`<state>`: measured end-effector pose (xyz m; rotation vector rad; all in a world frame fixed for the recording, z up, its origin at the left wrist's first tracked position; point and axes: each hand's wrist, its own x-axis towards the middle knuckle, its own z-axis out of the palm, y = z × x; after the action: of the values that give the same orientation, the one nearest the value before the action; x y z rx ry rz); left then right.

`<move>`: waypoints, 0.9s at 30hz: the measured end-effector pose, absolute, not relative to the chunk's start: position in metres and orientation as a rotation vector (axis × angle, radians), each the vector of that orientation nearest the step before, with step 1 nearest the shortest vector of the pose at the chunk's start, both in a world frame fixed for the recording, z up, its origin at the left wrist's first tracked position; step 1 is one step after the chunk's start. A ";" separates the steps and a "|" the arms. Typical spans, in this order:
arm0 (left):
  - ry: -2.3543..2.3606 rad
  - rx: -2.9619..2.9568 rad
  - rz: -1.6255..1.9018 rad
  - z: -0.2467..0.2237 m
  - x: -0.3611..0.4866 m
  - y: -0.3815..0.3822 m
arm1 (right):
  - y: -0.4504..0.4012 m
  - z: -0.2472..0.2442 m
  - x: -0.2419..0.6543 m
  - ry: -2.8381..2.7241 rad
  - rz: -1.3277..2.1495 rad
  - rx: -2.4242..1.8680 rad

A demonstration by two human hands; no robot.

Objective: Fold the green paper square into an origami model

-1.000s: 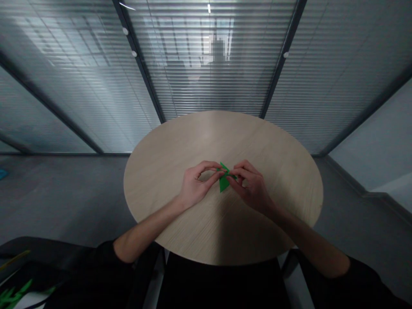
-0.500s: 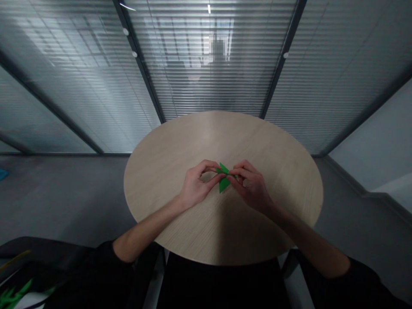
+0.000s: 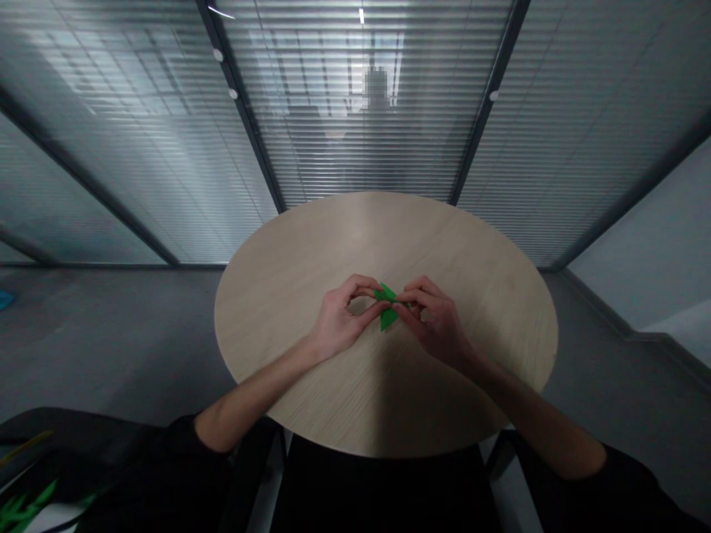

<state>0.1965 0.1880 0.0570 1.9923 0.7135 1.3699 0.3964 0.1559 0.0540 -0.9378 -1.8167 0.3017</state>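
Note:
Both hands meet over the middle of a round wooden table (image 3: 344, 237), pinching a small piece of folded green paper (image 3: 388, 318). My left hand (image 3: 344, 314) grips its left side between thumb and fingers. From the right, my right hand (image 3: 434, 314) pinches it with thumb and forefinger. One pointed green flap sticks up beyond the fingertips and another points down toward me. The fingers cover the paper's centre, so its full shape is hidden.
Glass partitions with blinds (image 3: 366, 148) stand behind the table. At the lower left is a dark chair (image 3: 83, 426) with green and white items (image 3: 33, 503) near it. A small blue object (image 3: 5, 300) lies on the floor at far left.
The green paper's flaps have shifted very slightly to the right and the lower one looks a little shorter. Both hands keep almost the same place and grip.

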 end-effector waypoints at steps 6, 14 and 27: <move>0.729 1.961 1.333 0.064 0.195 0.190 | 0.157 0.053 0.398 -1.822 0.293 -0.951; 0.766 1.896 1.352 0.064 0.196 0.192 | 0.157 0.053 0.396 -1.782 0.371 -0.959; 0.803 1.947 1.428 0.060 0.193 0.199 | 0.164 0.055 0.403 -1.553 0.897 -0.904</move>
<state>0.1928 0.1991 0.0600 1.9472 0.8034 1.4282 0.4033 0.1644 0.0545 -0.9039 -1.5535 0.8972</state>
